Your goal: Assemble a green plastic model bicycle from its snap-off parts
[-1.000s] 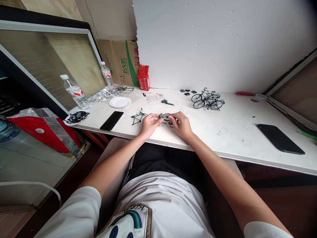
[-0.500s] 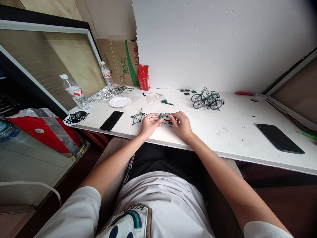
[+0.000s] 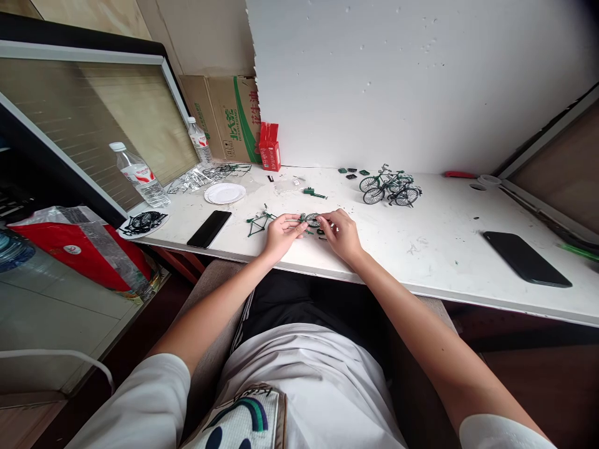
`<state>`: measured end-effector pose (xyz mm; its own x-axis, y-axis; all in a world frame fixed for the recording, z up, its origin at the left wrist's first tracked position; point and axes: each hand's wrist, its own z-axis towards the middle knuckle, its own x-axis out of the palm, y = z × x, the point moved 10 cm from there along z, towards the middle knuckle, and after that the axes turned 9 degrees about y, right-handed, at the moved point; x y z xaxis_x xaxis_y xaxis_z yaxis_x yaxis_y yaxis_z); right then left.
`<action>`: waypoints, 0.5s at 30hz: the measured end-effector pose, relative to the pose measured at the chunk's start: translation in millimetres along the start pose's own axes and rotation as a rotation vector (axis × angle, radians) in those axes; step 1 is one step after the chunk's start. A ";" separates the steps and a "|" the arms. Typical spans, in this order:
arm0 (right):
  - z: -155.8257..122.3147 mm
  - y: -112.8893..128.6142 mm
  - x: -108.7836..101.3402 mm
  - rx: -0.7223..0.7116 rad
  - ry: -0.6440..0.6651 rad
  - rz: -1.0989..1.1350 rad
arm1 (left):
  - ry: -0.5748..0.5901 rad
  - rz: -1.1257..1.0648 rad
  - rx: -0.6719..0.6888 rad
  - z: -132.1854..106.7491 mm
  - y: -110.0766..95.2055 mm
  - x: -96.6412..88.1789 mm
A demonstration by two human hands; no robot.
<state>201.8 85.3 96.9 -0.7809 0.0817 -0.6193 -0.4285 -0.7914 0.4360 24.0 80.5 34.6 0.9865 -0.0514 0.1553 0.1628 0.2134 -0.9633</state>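
Observation:
My left hand point(image 3: 282, 235) and my right hand point(image 3: 340, 235) meet over the near middle of the white table point(image 3: 440, 249). Both pinch a small model bicycle wheel point(image 3: 312, 220) with green parts attached, held just above the tabletop. A green model bicycle frame point(image 3: 261, 221) lies just left of my left hand. Small dark parts lie under my right fingers.
Two finished model bicycles point(image 3: 390, 188) stand at the back. A black phone point(image 3: 209, 228) lies left, another phone point(image 3: 526, 267) right. Also on the table are a white plate point(image 3: 225, 193), water bottles point(image 3: 138, 174), a red carton point(image 3: 271, 147), plastic bags of parts point(image 3: 196, 178), and a dish of black parts point(image 3: 143, 222).
Both hands stay pinched on the wheel with only slight finger movement. The view has shifted a little.

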 end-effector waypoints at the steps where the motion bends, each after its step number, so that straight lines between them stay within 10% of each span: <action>1: 0.1 0.5 -1.0 -0.002 -0.007 -0.001 | -0.001 0.001 0.000 0.2 0.2 -0.3; 15: 0.3 9.4 -7.1 -0.030 -0.027 -0.025 | -0.050 0.036 -0.003 -0.8 0.9 -5.4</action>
<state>203.2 77.5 105.5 -0.7822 0.1175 -0.6119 -0.4345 -0.8067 0.4005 18.8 80.2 32.8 0.9914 0.0050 0.1310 0.1270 0.2115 -0.9691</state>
